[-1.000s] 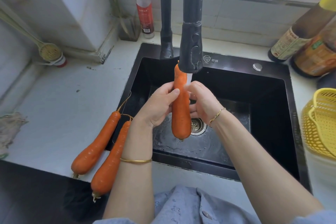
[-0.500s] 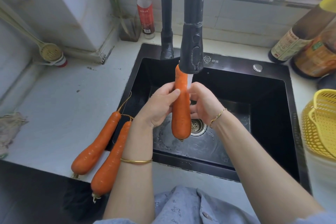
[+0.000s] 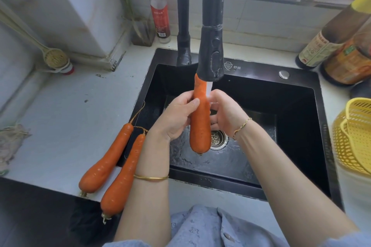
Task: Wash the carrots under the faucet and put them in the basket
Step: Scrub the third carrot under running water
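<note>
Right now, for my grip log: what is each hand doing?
Left hand: holds the carrot under the faucet.
Right hand: fingers curled round the same carrot.

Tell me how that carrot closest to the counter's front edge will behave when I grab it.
The carrot looks stiff and probably won't bend. Its round, tapered body may roll if nudged. Its thick end overhangs the counter edge, so a push could tip it off.
</note>
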### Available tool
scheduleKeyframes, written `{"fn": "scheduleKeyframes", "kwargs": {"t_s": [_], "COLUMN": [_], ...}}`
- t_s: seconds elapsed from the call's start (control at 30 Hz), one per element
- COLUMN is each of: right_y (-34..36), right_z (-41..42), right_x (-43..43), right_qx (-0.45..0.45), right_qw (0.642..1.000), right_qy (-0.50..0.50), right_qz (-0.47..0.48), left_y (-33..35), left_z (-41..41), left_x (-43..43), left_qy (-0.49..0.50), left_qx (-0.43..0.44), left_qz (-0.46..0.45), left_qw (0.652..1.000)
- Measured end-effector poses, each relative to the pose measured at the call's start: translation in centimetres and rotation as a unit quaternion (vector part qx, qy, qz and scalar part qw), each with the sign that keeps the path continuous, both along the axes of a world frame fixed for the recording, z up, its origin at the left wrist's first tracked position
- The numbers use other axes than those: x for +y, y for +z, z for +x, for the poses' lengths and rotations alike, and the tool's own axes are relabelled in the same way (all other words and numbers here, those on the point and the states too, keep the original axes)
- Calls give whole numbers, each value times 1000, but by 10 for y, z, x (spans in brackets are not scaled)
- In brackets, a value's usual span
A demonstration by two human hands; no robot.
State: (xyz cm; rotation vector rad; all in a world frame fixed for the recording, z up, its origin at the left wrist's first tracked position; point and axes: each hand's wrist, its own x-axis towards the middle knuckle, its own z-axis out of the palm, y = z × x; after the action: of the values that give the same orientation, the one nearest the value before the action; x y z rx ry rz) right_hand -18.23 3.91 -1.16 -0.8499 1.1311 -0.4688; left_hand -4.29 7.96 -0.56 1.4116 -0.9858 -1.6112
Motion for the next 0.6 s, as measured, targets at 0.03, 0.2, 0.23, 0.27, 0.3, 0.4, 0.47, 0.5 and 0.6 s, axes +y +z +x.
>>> {"fn": "scheduleKeyframes", "kwargs": {"t_s": [0.03, 0.2, 0.23, 0.27, 0.3, 0.4, 0.47, 0.5, 0.6], "right_y": [1, 1, 2, 4, 5, 2, 0, -1, -2], "right_z": [0, 1, 2, 3, 3, 2, 0, 0, -1], "right_x": [1, 4, 4, 4, 3, 1, 1, 2, 4], "right_qx": [-3, -8, -1, 2, 2, 4, 8, 9, 1], "right_qw": [1000, 1000, 1000, 1000, 1000, 1000, 999, 999, 998], "right_qy": [0, -7, 1, 7, 10, 3, 7, 11, 13], "right_qz": [-5, -29, -24, -15, -10, -16, -36, -45, -55], "left_y": [1, 2, 2, 2, 2, 2, 1, 1, -1], "left_z": [1, 4, 3, 3, 3, 2, 2, 1, -1], "left_x": [0, 1, 1, 1, 1, 0, 0, 0, -1], "left_qy": [3, 7, 7, 7, 7, 9, 15, 17, 18], "left_qx": [6, 24, 23, 21, 22, 19, 14, 10, -3], "left_qz": [0, 0, 0, 1, 1, 1, 2, 2, 4], "left_qw": [1000, 1000, 1000, 1000, 1000, 1000, 1000, 1000, 1000]}}
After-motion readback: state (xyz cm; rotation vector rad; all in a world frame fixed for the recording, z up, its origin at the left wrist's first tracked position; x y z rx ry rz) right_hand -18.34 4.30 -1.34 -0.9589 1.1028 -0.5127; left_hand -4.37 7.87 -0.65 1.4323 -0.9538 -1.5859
